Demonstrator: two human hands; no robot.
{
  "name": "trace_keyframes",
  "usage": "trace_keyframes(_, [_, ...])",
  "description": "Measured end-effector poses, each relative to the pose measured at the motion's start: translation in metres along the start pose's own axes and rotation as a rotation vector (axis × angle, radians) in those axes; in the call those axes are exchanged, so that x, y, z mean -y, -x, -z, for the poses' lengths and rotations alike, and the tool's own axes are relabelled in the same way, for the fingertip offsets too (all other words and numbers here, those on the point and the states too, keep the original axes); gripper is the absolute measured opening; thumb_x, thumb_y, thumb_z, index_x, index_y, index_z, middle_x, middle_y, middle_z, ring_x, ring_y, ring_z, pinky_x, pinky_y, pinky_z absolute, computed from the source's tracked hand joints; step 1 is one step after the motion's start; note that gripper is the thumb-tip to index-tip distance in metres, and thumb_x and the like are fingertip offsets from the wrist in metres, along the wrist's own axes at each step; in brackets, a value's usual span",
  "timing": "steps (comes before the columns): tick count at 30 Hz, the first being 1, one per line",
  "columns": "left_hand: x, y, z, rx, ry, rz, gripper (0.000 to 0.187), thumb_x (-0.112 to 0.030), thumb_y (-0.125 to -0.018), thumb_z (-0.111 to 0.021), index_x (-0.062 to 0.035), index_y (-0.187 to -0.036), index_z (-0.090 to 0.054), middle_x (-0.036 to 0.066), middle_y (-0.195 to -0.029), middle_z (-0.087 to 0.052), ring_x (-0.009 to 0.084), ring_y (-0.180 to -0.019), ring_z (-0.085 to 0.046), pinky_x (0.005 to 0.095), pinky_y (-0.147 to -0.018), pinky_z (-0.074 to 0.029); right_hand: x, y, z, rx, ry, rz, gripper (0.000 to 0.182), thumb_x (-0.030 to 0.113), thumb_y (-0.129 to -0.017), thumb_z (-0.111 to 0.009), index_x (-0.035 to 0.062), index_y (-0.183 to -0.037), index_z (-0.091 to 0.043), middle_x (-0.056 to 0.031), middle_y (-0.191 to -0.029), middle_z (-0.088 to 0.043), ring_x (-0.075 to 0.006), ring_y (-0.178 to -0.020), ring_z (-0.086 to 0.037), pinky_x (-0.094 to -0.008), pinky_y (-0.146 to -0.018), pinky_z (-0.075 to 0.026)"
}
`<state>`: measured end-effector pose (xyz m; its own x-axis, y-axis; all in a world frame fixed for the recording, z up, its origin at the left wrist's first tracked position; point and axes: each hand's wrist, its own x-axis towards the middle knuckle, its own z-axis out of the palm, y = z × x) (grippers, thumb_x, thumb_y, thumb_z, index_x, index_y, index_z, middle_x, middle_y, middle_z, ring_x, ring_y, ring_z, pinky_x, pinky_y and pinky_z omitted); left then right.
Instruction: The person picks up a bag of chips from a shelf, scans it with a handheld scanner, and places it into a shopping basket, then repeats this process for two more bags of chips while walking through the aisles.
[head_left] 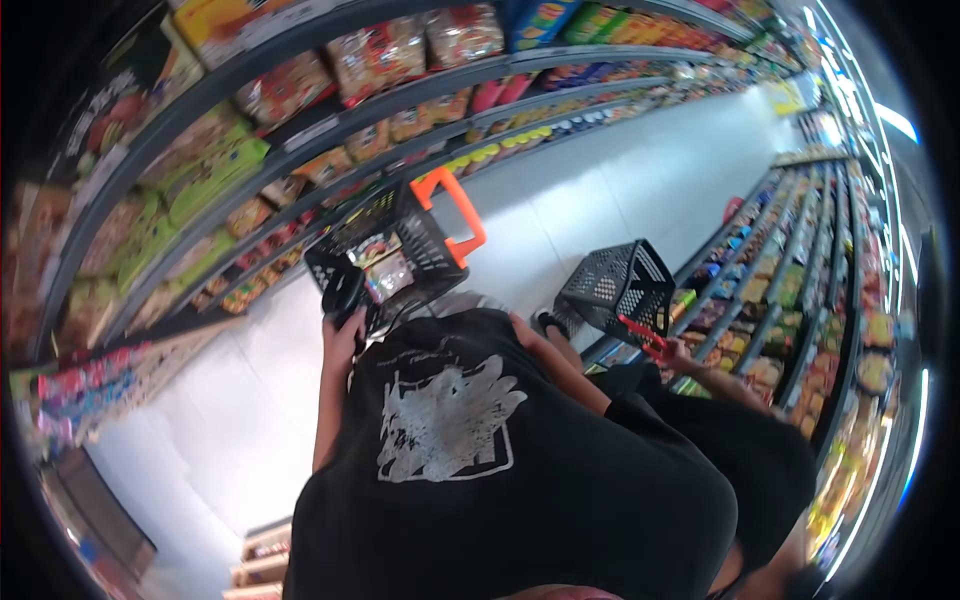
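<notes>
L fingers (350, 325) curled on blk item (343, 287) at bskt (432, 250); R fingers hidden, can't tell; 2nd bskt (608, 285) part-blocks shelves (775, 280).

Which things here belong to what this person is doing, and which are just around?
Seemingly in use:
Left hand, at a dark item too unclear to name
Orange-handled black basket
Packets inside it

Just around:
Red-handled black basket, in another person's hand
Shelved green packets

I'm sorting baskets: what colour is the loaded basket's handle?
The U-shaped basket handle is orange; head view.
</notes>
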<state>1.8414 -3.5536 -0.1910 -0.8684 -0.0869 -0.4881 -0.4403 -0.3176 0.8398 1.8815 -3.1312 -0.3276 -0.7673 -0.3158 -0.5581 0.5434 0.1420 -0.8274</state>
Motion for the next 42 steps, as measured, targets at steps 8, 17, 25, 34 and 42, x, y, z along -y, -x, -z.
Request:
trace_keyframes(8, [0.017,-0.021,-0.020,0.095,-0.166,-0.015,0.020,-0.021,-0.088,-0.074,-0.0035,-0.082,-0.065,-0.003,-0.061,-0.058,0.0057,-0.053,-0.053,0.0240,-0.050,-0.041,0.099,-0.087,-0.051,0.513,0.448,-0.125,0.029,0.013,-0.090,-0.064,-0.0008,-0.117,-0.064,-0.0083,-0.113,-0.066,-0.0158,-0.100,-0.059,-0.0327,-0.085,-0.049])
trace_keyframes(17, [-0.001,-0.022,-0.050,0.088,-0.197,0.021,0.020,-0.021,-0.086,-0.075,-0.0037,-0.093,-0.066,-0.004,-0.066,-0.058,0.0053,-0.058,-0.054,0.0236,-0.053,-0.042,0.130,-0.130,-0.057,0.697,0.610,-0.102,0.031,0.017,-0.091,-0.063,-0.0004,-0.117,-0.064,-0.0105,-0.113,-0.066,-0.0177,-0.101,-0.060,-0.0338,-0.086,-0.049])
trace_keyframes(25, [-0.017,-0.026,-0.082,0.043,-0.187,-0.011,0.019,-0.020,-0.089,-0.071,-0.0021,-0.095,-0.067,-0.003,-0.067,-0.058,0.0049,-0.059,-0.053,0.0233,-0.054,-0.040,0.145,-0.143,-0.026,0.735,0.667,-0.070,0.033,0.020,-0.091,-0.063,-0.0001,-0.117,-0.065,-0.0124,-0.113,-0.067,-0.0193,-0.102,-0.061,-0.0347,-0.087,-0.049])
trace_keyframes(34, [0.004,-0.036,-0.103,0.047,-0.147,0.015,0.018,-0.016,-0.087,-0.074,-0.0029,-0.096,-0.066,-0.003,-0.070,-0.060,0.0048,-0.060,-0.054,0.0229,-0.054,-0.041,0.156,-0.141,0.021,0.705,0.718,-0.044,0.035,0.024,-0.091,-0.062,0.0003,-0.117,-0.065,-0.0146,-0.113,-0.067,-0.0211,-0.103,-0.062,-0.0357,-0.088,-0.049])
trace_keyframes(42, [0.004,-0.044,-0.125,0.032,-0.164,0.050,0.015,-0.015,-0.088,-0.073,-0.0034,-0.093,-0.065,-0.003,-0.069,-0.059,0.0055,-0.059,-0.054,0.0229,-0.054,-0.041,0.140,-0.105,0.095,0.776,1.035,-0.142,0.037,0.028,-0.092,-0.061,0.0006,-0.117,-0.066,-0.0165,-0.113,-0.068,-0.0227,-0.104,-0.063,-0.0367,-0.089,-0.049])
